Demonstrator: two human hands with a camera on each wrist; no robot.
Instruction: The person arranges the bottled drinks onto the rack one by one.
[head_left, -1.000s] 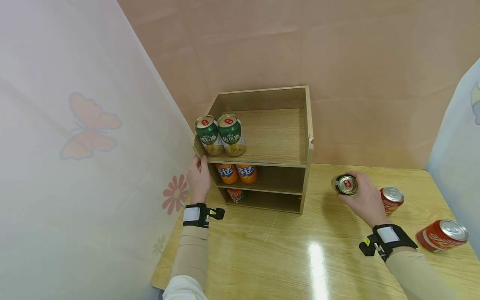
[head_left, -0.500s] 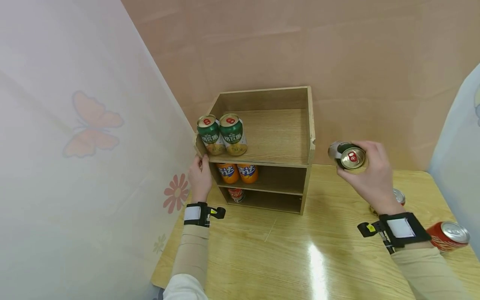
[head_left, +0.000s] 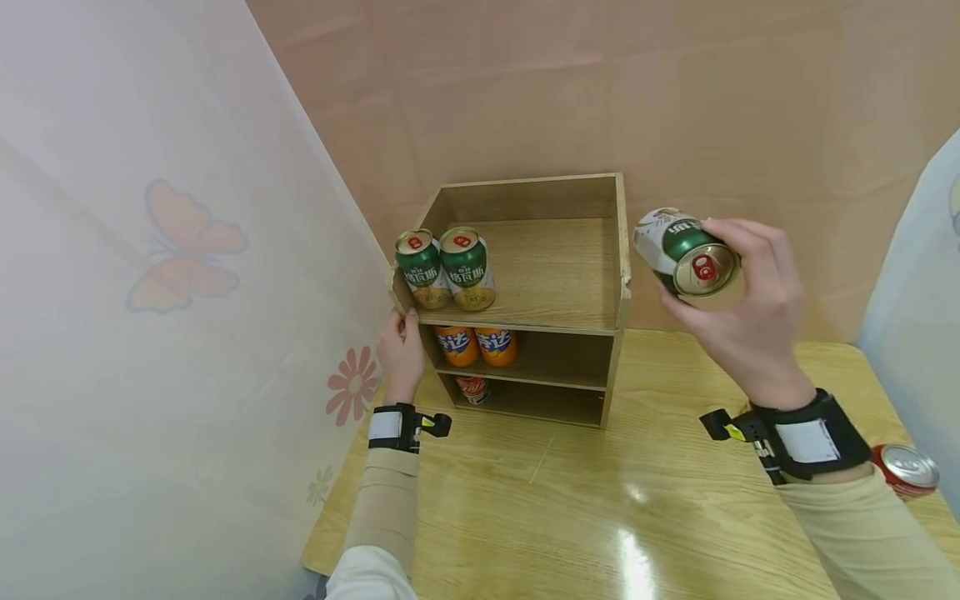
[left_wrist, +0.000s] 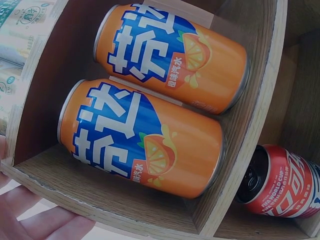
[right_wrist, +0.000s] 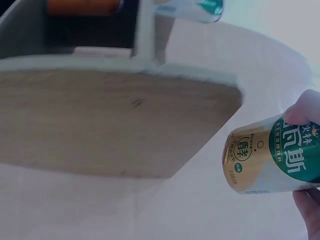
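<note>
We've got green can tilted in curled right hand, right of shelf; left hand pinching shelf's left edge.

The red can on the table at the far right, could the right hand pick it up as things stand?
Probably not: the right hand is taken up holding a green can, though the top of the red can looks uncovered.

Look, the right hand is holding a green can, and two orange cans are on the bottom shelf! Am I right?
Not quite: the two orange cans are on the middle shelf, as the head view shows. The right hand is holding a green can.
</note>
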